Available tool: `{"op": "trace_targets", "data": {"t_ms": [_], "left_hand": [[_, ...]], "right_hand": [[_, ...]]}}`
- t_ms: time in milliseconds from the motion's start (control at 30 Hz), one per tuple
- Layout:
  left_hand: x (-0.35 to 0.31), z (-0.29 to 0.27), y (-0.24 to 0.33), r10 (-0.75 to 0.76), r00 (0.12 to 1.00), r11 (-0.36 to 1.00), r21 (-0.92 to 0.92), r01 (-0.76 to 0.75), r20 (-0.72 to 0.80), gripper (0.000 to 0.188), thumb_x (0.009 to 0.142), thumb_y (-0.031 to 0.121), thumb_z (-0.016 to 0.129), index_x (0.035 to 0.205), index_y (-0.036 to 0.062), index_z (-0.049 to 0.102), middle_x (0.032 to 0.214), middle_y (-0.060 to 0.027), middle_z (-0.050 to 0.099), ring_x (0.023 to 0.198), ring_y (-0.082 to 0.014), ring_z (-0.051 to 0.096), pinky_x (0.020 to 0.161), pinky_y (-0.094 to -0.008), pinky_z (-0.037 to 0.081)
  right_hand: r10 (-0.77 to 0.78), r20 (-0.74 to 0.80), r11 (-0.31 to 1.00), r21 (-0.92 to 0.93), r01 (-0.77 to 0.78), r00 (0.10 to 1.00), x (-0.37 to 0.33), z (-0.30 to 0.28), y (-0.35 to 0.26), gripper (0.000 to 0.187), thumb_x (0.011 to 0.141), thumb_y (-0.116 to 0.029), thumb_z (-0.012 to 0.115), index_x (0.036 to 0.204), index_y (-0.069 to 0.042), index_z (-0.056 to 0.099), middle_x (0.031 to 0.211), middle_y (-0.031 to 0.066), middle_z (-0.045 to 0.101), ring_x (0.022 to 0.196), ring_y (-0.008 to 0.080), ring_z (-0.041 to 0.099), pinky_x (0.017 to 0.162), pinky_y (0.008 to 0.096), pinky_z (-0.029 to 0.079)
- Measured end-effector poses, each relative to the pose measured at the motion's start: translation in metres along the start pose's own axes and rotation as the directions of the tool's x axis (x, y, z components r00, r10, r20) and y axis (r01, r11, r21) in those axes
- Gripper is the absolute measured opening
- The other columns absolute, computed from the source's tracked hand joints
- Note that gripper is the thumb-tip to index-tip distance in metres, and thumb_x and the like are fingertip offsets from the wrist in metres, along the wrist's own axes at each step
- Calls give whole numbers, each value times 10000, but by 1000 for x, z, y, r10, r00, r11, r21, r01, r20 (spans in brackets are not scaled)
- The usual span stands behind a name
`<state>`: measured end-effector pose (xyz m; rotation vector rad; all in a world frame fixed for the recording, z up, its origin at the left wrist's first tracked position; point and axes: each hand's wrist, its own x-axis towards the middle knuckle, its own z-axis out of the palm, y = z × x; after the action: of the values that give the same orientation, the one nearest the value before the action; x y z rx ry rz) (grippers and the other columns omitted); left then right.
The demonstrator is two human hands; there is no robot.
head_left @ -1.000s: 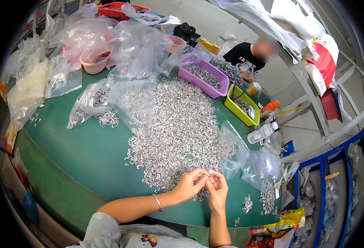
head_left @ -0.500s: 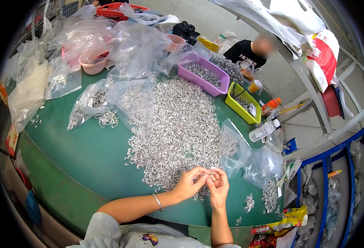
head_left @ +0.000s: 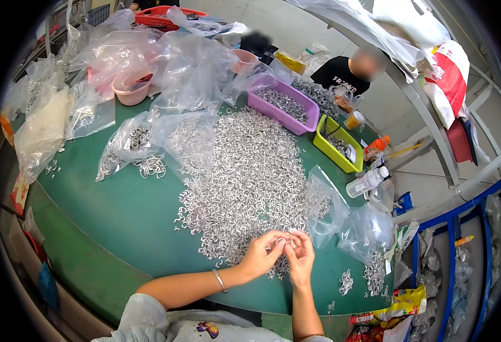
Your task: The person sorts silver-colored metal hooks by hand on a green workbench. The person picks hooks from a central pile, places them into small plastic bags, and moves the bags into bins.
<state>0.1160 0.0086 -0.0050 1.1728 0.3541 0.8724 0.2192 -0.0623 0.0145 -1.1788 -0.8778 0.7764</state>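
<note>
1. Head view: left hand [head_left: 258, 256] and right hand [head_left: 300, 261] both pinching a small metal piece [head_left: 285, 241] between fingertips; can't make out its full shape from here.
2. Same view: piece sits over the near edge of the silver pile [head_left: 250, 171], mid-bench [head_left: 119, 216].
3. Same view: purple bin [head_left: 283, 114], lime-green bin [head_left: 338, 149] beyond, side by side.

A small, curved silvery piece [head_left: 287, 241] is pinched between both hands [head_left: 259, 257] [head_left: 300, 263].
</note>
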Motion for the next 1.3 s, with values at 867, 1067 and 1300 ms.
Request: {"op": "trace_targets", "data": {"t_ms": [867, 1067, 1300], "left_hand": [[5, -3, 6, 7, 1000, 977, 213, -6, -6, 147, 832, -28, 562, 956, 11, 632, 956, -77, 638, 733, -76, 556, 576, -195, 427], [3, -1, 10, 27, 1000, 960, 279, -29, 14, 175, 786, -14, 628, 952, 38, 646, 913, -55, 625, 518, -39, 400, 466, -190, 350], [0, 4, 13, -11, 996, 953, 303, -17, 90, 198, 756, 11, 675, 946, 59, 649, 936, -47, 622, 490, -40, 389, 461, -188, 350]], "right_hand": [[-97, -112, 995, -26, 95, 989, -2, 0, 24, 353, 888, -31, 528, 1212, 21, 401, 1025, 105, 541, 918, 139, 525, 805, 249, 431], [-94, -161, 989, -125, 74, 983, -5, -4, 25, 311, 935, -143, 485, 1197, 10, 418, 760, 19, 498, 633, 54, 437, 568, 186, 369], [-46, -221, 998, -46, 37, 974, -4, -6, 23, 291, 943, -189, 482, 1153, 10, 449, 666, -6, 455, 605, 52, 403, 544, 187, 329]]}}
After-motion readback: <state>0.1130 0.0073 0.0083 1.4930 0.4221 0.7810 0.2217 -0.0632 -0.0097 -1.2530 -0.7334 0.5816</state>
